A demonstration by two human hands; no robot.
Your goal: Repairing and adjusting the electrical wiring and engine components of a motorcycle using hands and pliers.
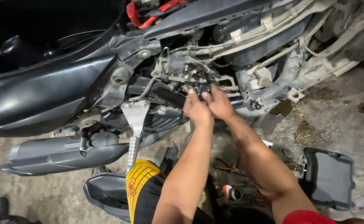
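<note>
Both hands, left hand (195,108) and right hand (220,103), pinch a small black plastic connector (204,89) at the stripped scooter's grey frame (269,89), apparently mid-seating it; next likely needs firm, aligned pressure.

Both hands (209,105) on scooter's small black part (204,89)

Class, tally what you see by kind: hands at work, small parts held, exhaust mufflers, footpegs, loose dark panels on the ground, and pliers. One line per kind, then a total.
Hands: 2, left hand and right hand
Small black part pinched by both: 1
Exhaust muffler: 1
Footpeg: 1
Loose dark panels on the ground: 2
Pliers: 1
Total: 8
</note>
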